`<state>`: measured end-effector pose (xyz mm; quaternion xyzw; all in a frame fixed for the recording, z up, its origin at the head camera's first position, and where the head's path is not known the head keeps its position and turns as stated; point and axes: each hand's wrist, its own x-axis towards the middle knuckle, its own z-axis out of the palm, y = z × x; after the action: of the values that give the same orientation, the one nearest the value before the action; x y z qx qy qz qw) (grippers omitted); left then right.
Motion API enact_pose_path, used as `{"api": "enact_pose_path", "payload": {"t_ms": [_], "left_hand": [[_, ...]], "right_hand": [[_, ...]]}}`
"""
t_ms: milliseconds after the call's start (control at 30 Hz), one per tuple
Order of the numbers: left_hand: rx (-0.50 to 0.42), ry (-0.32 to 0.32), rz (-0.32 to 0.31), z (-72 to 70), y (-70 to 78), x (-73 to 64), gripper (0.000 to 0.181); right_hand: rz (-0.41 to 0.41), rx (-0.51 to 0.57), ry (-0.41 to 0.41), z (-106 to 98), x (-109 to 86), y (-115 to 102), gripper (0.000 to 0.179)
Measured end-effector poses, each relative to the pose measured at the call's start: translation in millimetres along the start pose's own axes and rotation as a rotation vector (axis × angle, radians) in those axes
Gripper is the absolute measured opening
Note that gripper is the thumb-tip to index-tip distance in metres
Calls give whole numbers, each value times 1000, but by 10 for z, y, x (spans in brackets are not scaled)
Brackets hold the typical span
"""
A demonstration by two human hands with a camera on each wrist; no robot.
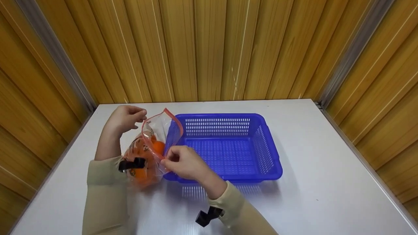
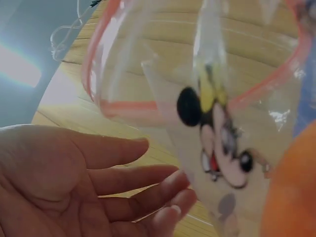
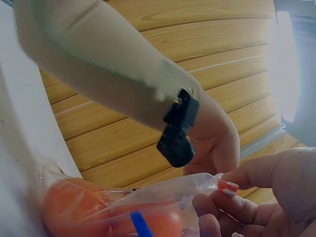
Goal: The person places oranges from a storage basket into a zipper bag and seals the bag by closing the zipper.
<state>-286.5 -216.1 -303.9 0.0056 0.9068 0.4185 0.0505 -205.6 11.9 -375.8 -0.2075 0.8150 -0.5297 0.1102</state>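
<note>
A clear zip bag (image 1: 175, 120) with a red zip rim and a cartoon mouse print stands at the left of the table, its mouth gaping. Inside it lie several smooth, round oranges (image 1: 158, 147), partly hidden by the print and my left sleeve. My right hand (image 1: 186, 164) pinches the near side of the red rim between thumb and fingers. On the far left side of the bag, my left hand (image 1: 123, 119) has loosely bent fingers and nothing in its grasp. In the left wrist view its fingertips (image 2: 170, 182) are close beside the bag's printed wall.
A blue plastic basket (image 1: 222, 116) with slotted walls stands right of the bag, its left rim behind the bag. The white table (image 1: 320, 182) extends to the right. Wood-look panels (image 1: 209, 49) enclose the back and sides.
</note>
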Motion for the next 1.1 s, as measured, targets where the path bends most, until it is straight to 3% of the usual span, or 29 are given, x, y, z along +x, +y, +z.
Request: {"api": "enact_pose_path", "payload": {"t_ms": [133,267,367,467,700,833,1000,1100], "left_hand": [[-13,-164,23,-54,-21,242,53],[-74,-269,51,-42,-94,401,49],[-115,-317,59,-8,-154,488,46],[-127,-324,65,44,-203,548,42],[-129,-173,29,66,-318,538,40],[-182,-53,15,-54,-380,432,43],[-277,160,-9,-261,-408,224,45],[-417,270,-11,-402,-448,89,32]], "right_hand": [[-4,-12,-14,-3,3,2,19],[-23,-37,-27,-4,9,7,20],[-12,-39,-47,-9,11,11,20],[0,-35,-62,-15,13,17,20],[12,-45,-72,-22,1,5,19],[-22,-63,-53,-31,1,-4,18],[-33,-48,-28,-75,19,-47,15],[-52,-64,-13,-124,68,-127,13]]}}
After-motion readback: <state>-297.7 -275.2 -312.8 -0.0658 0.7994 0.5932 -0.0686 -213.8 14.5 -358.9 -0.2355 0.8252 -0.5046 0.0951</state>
